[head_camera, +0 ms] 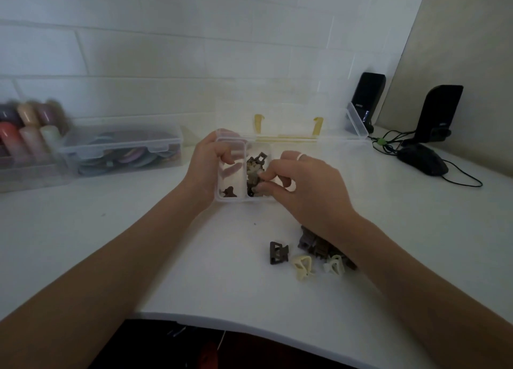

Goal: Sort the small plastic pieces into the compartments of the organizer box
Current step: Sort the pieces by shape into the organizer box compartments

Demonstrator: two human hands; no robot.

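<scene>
- Forearms fill the bottom of the view, reaching over the white table (194, 271) toward the box (273, 198).
- Loose pieces (305, 253) lie on the table near the right wrist — one dark clip (278, 253), two cream ones, and a brown cluster partly hidden under the arm.
- Left hand (206, 168) grips the box at its left end, fingers curled over the rim into the left compartment.
- Right hand (302, 185) is over the middle compartment, fingertips (262, 186) pinched on a brownish piece at the top of the heap there; whether it is being set down or lifted, I cannot tell.
- Left compartment holds a dark piece or two (229, 192) at its near end; the middle one holds a heap of brown and dark pieces (254, 171).
- Any compartments to the right are hidden by the right hand or washed out by glare.
- The clear lid (291, 118) stands open behind, against the wall.
- Judged progress: well underway — a good share is already in the box, while the handful on the table, creams included, is still to sort. No cream piece shows in a compartment yet.
</scene>
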